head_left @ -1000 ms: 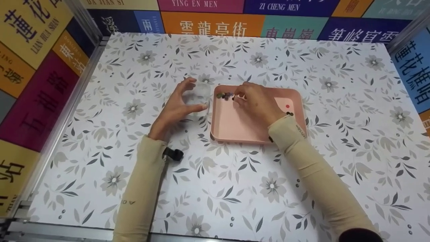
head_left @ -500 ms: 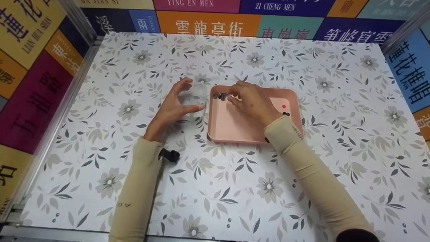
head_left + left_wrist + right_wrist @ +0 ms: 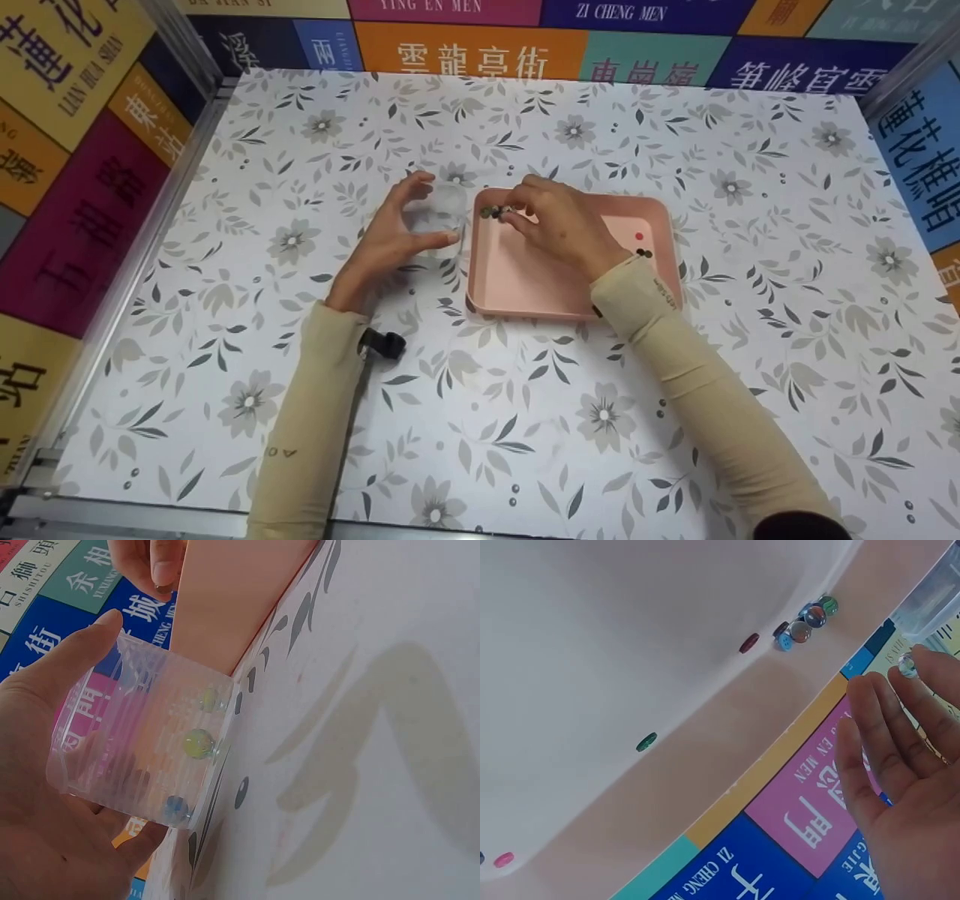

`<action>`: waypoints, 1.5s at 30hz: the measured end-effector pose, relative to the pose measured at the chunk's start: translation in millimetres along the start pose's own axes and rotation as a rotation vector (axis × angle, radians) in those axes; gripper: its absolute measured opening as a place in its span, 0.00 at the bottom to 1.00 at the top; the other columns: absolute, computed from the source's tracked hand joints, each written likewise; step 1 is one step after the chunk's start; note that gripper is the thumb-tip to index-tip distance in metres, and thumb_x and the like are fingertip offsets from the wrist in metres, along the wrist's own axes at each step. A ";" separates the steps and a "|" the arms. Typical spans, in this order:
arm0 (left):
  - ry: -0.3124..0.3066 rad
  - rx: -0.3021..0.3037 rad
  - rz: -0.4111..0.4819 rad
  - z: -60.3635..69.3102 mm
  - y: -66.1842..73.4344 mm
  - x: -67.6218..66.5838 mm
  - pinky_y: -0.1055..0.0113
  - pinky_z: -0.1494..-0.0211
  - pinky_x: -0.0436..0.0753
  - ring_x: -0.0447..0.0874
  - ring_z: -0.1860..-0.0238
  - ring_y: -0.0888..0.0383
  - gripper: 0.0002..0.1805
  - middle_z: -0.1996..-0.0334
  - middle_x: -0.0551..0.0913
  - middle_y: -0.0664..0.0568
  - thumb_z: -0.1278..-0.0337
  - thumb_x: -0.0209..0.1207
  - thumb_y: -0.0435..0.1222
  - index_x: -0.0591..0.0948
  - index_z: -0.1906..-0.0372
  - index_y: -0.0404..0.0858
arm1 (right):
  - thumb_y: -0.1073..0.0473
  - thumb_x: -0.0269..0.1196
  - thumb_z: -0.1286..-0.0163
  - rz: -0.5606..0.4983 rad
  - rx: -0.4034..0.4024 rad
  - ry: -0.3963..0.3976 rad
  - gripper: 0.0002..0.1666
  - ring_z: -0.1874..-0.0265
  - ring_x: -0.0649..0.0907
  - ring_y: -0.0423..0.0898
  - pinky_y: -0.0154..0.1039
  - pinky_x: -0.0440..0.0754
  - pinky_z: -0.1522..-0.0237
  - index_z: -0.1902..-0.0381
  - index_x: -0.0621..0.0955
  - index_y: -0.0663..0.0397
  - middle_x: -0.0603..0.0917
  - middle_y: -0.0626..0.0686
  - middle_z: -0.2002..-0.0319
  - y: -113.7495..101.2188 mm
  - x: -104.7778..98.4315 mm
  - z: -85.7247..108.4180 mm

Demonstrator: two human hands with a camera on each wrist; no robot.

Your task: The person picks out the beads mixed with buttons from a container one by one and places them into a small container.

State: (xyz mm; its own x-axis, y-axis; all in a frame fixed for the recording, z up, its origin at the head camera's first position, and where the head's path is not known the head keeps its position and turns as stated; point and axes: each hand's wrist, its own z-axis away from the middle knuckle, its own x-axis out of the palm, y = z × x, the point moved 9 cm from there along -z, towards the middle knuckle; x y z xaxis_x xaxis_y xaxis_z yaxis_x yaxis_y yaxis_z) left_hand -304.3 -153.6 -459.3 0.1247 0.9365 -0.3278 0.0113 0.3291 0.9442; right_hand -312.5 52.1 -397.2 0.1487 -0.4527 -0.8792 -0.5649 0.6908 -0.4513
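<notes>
My left hand [image 3: 390, 236] holds a clear plastic container [image 3: 150, 727] on the table, thumb and fingers around its sides. Inside it, a yellow-green marble [image 3: 199, 743], a blue marble [image 3: 176, 808] and another greenish one lie at the bottom. Over the far left part of the pink tray [image 3: 540, 309] is my right hand [image 3: 566, 225], pinching a clear glass marble [image 3: 907, 665] between thumb and finger. Below it in the tray, several marbles [image 3: 815, 616] cluster in the corner, with a blue button [image 3: 784, 642] against them.
Along the tray's far side lie a dark red button [image 3: 748, 643] and a green button [image 3: 646, 742]. A pink-red button [image 3: 639, 236] and dark buttons [image 3: 643, 253] are at its right. The floral tabletop [image 3: 480, 420] is bordered by printed panels [image 3: 472, 52].
My right hand has shifted slightly left over the tray, towards the container, and its fingertips now hold a marble clear of the cluster. The left hand keeps its place around the container.
</notes>
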 end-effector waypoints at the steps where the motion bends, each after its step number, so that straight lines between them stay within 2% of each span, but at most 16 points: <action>1: 0.000 0.003 -0.002 -0.2 0.2 0.0 0.45 0.22 0.71 0.69 0.24 0.43 0.52 0.24 0.68 0.46 0.55 0.81 0.42 0.66 0.23 0.50 | 0.53 0.65 0.24 0.005 -0.005 0.006 0.15 0.55 0.83 0.51 0.48 0.84 0.46 0.45 0.86 0.54 0.84 0.56 0.57 -0.4 -0.3 0.0; 8: -0.010 0.030 -0.003 0.9 1.0 0.3 0.46 0.23 0.72 0.67 0.23 0.43 0.51 0.23 0.67 0.45 0.52 0.80 0.44 0.66 0.23 0.50 | 0.53 0.66 0.25 0.053 -0.061 0.041 0.15 0.59 0.80 0.52 0.47 0.82 0.52 0.48 0.87 0.55 0.80 0.57 0.60 -7.4 -1.4 -0.3; 13: -0.007 0.023 -0.025 0.1 0.1 -0.4 0.44 0.23 0.71 0.67 0.23 0.43 0.52 0.23 0.67 0.46 0.53 0.80 0.46 0.65 0.23 0.50 | 0.54 0.65 0.24 0.043 -0.060 0.038 0.14 0.57 0.82 0.52 0.47 0.83 0.51 0.47 0.87 0.53 0.82 0.57 0.58 -11.0 -0.4 -3.0; 21: 0.001 0.005 -0.004 -0.8 0.2 -0.7 0.45 0.23 0.72 0.68 0.24 0.43 0.52 0.24 0.68 0.47 0.55 0.81 0.44 0.66 0.23 0.50 | 0.54 0.66 0.24 0.043 -0.102 0.061 0.14 0.56 0.81 0.50 0.46 0.83 0.52 0.47 0.88 0.52 0.83 0.57 0.57 -17.6 0.2 -5.1; 27: -0.002 -0.004 0.006 -1.0 -0.9 0.3 0.45 0.23 0.72 0.68 0.24 0.44 0.52 0.24 0.68 0.47 0.54 0.81 0.43 0.66 0.23 0.51 | 0.54 0.65 0.24 0.049 -0.113 0.072 0.13 0.53 0.81 0.49 0.44 0.83 0.49 0.46 0.88 0.49 0.83 0.53 0.56 -22.2 0.9 -5.4; 38: -0.002 0.027 0.041 -0.6 1.4 0.7 0.47 0.22 0.71 0.69 0.25 0.42 0.52 0.25 0.68 0.44 0.54 0.81 0.40 0.66 0.23 0.48 | 0.55 0.66 0.25 0.037 -0.159 0.101 0.12 0.55 0.80 0.50 0.43 0.82 0.51 0.49 0.89 0.50 0.82 0.52 0.57 -29.0 -0.5 -7.5; 45: -0.006 0.014 0.053 -0.9 -1.1 0.0 0.48 0.23 0.73 0.70 0.25 0.43 0.52 0.24 0.67 0.45 0.54 0.81 0.40 0.66 0.23 0.49 | 0.55 0.66 0.25 0.049 -0.162 0.087 0.13 0.54 0.80 0.51 0.44 0.82 0.49 0.48 0.88 0.53 0.82 0.54 0.56 -32.0 1.6 -8.8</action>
State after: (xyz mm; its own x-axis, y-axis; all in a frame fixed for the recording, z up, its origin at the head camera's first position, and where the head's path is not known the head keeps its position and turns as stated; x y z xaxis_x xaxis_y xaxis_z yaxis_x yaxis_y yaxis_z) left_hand -305.2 -153.9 -460.3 0.1319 0.9518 -0.2769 0.0184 0.2769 0.9607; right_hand -301.4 24.3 -382.8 0.0511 -0.4724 -0.8799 -0.6942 0.6166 -0.3713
